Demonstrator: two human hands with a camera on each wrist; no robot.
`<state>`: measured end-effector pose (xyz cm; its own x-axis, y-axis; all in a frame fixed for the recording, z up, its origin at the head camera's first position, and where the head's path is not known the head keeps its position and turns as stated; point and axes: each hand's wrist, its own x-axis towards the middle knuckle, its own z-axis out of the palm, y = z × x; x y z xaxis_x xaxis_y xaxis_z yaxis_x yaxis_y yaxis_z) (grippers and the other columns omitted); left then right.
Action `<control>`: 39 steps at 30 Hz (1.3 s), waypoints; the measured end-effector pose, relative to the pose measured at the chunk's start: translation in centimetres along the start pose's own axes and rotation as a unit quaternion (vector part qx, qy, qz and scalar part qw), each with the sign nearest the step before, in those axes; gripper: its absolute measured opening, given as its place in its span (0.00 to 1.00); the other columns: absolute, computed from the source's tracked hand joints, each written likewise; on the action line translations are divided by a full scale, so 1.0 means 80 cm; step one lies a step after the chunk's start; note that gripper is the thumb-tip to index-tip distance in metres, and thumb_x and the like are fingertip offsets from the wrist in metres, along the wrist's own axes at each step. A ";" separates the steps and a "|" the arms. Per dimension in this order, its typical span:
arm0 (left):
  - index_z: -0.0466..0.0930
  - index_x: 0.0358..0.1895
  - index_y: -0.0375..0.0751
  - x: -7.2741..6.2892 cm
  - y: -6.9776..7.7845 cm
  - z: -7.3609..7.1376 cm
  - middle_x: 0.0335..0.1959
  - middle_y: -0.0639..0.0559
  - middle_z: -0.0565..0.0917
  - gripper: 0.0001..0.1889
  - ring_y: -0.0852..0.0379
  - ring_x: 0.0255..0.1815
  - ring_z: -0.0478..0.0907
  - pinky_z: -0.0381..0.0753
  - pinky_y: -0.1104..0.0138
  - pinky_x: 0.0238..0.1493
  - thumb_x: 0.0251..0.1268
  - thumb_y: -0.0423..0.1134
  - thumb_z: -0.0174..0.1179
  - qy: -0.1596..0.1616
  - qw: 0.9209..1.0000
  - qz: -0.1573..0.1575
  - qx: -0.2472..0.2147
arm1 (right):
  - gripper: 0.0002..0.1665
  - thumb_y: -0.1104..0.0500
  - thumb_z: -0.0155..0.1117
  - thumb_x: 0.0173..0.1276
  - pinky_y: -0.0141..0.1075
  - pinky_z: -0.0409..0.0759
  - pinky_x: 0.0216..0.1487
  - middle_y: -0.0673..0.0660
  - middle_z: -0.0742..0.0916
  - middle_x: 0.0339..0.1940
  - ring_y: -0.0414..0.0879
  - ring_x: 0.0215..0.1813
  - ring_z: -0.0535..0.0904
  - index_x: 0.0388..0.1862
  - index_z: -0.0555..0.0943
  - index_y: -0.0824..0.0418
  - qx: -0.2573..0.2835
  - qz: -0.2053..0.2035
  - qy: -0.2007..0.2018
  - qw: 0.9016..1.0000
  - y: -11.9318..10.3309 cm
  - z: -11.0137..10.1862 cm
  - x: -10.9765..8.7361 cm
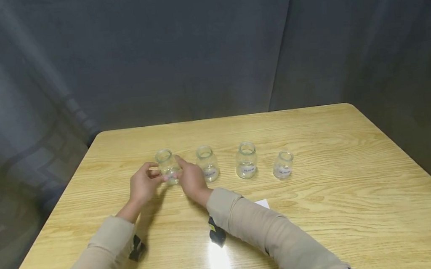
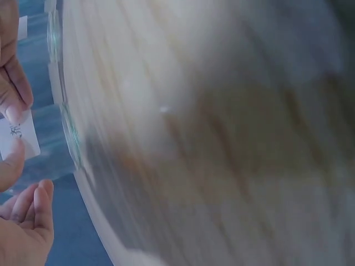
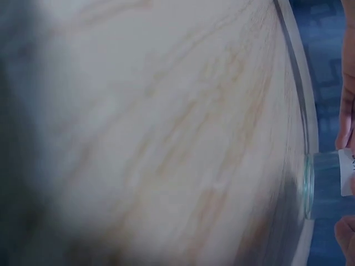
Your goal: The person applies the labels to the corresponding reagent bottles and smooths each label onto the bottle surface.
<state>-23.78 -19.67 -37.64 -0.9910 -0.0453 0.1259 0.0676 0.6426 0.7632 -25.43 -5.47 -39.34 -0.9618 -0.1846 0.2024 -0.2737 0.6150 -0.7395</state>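
Note:
Both hands are at the leftmost glass jar (image 1: 167,165), which stands upright on the table. My left hand (image 1: 143,185) is around its left side, thumb on the front. From the right, my right hand (image 1: 192,179) holds the same jar, index finger along its side and thumb on the front. In the left wrist view, a thumb and another digit press a white handwritten label (image 2: 30,136) on the jar. Only the jar's base end and part of the label (image 3: 345,172) show in the right wrist view; the hands are partly cut off there.
Right of the held jar stand two similar labelled jars (image 1: 207,164) and a smaller labelled jar (image 1: 283,165). A white paper (image 1: 262,203) lies partly hidden under the right forearm. The wooden table (image 1: 339,209) ends at a dark curtain (image 1: 194,51).

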 end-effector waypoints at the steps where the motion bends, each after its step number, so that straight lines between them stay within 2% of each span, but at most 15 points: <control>1: 0.67 0.49 0.30 0.001 0.000 0.000 0.39 0.34 0.78 0.24 0.42 0.40 0.76 0.76 0.60 0.39 0.45 0.30 0.63 -0.002 1.000 0.005 0.006 | 0.35 0.62 0.61 0.54 0.29 0.73 0.44 0.56 0.80 0.47 0.44 0.41 0.78 0.61 0.63 0.55 -0.003 -0.002 0.002 1.000 0.000 0.000 0.000; 4: 0.69 0.46 0.28 0.003 -0.001 0.000 0.37 0.34 0.78 0.22 0.43 0.38 0.77 0.77 0.61 0.37 0.44 0.29 0.63 -0.005 1.000 0.024 0.019 | 0.35 0.62 0.62 0.53 0.28 0.74 0.43 0.56 0.80 0.46 0.42 0.39 0.78 0.61 0.64 0.56 -0.013 -0.008 0.007 1.000 0.000 -0.002 -0.002; 8: 0.71 0.40 0.26 0.005 0.000 0.001 0.35 0.35 0.78 0.18 0.43 0.37 0.77 0.77 0.63 0.36 0.42 0.27 0.64 -0.006 0.999 0.038 0.030 | 0.33 0.62 0.62 0.53 0.28 0.73 0.45 0.56 0.80 0.45 0.44 0.44 0.77 0.60 0.65 0.57 -0.032 -0.022 0.015 0.999 0.001 -0.004 -0.005; 10: 0.73 0.38 0.27 0.006 0.000 0.002 0.34 0.36 0.79 0.16 0.43 0.36 0.77 0.78 0.64 0.35 0.41 0.28 0.64 -0.006 0.999 0.040 0.033 | 0.33 0.62 0.61 0.54 0.29 0.72 0.46 0.55 0.80 0.46 0.44 0.46 0.76 0.60 0.65 0.57 -0.039 -0.024 0.018 0.999 0.002 -0.005 -0.006; 13: 0.74 0.35 0.28 0.007 0.000 0.005 0.33 0.36 0.79 0.15 0.44 0.36 0.77 0.78 0.65 0.34 0.41 0.28 0.65 -0.006 0.999 0.036 0.030 | 0.32 0.63 0.61 0.54 0.29 0.73 0.45 0.55 0.81 0.43 0.44 0.43 0.77 0.60 0.65 0.57 -0.049 -0.027 0.028 0.998 0.005 -0.005 -0.007; 18: 0.73 0.36 0.28 0.009 0.001 0.006 0.35 0.37 0.79 0.15 0.44 0.37 0.77 0.78 0.65 0.35 0.42 0.29 0.64 -0.013 0.999 0.034 0.029 | 0.32 0.63 0.62 0.52 0.29 0.74 0.42 0.56 0.82 0.40 0.45 0.40 0.78 0.59 0.66 0.59 -0.049 -0.026 0.035 0.998 0.005 -0.007 -0.006; 22: 0.70 0.40 0.28 0.008 -0.002 0.004 0.38 0.36 0.77 0.17 0.43 0.40 0.75 0.76 0.63 0.39 0.45 0.28 0.63 -0.029 0.999 0.017 0.020 | 0.32 0.64 0.63 0.52 0.30 0.75 0.40 0.56 0.81 0.42 0.46 0.42 0.78 0.58 0.67 0.59 -0.023 -0.005 0.024 0.999 0.001 -0.007 -0.003; 26: 0.68 0.44 0.27 0.008 -0.004 0.005 0.40 0.35 0.76 0.19 0.43 0.41 0.74 0.75 0.63 0.41 0.47 0.28 0.61 -0.035 0.999 -0.011 -0.003 | 0.32 0.66 0.61 0.53 0.28 0.75 0.34 0.57 0.80 0.46 0.45 0.37 0.78 0.59 0.65 0.59 0.033 0.033 0.005 0.999 -0.001 -0.006 -0.003; 29: 0.67 0.46 0.27 0.010 -0.006 0.006 0.41 0.35 0.76 0.20 0.44 0.42 0.74 0.75 0.64 0.41 0.48 0.27 0.61 -0.032 0.999 -0.022 -0.017 | 0.34 0.66 0.61 0.53 0.30 0.75 0.39 0.59 0.78 0.49 0.46 0.41 0.77 0.60 0.63 0.60 0.051 0.045 0.000 0.998 -0.002 -0.004 -0.003; 34: 0.67 0.46 0.26 0.012 -0.007 0.005 0.41 0.35 0.75 0.20 0.43 0.42 0.74 0.75 0.62 0.42 0.49 0.30 0.61 -0.021 0.999 -0.020 -0.017 | 0.35 0.63 0.61 0.55 0.37 0.69 0.52 0.63 0.75 0.52 0.52 0.52 0.71 0.61 0.60 0.65 0.035 0.046 -0.011 0.998 -0.001 -0.005 -0.006; 39: 0.68 0.46 0.28 0.007 -0.011 -0.002 0.42 0.36 0.74 0.21 0.43 0.44 0.71 0.72 0.58 0.44 0.52 0.39 0.60 -0.036 0.999 -0.036 0.000 | 0.28 0.60 0.58 0.58 0.37 0.72 0.48 0.63 0.76 0.51 0.51 0.49 0.73 0.56 0.64 0.68 0.027 0.042 -0.065 0.997 0.004 -0.021 -0.019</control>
<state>-24.36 -20.35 -38.16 -0.9990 -0.0364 0.0249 -0.0041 0.6393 0.7690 -24.05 -3.70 -38.79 -0.9707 -0.2340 0.0549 -0.1869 0.5913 -0.7845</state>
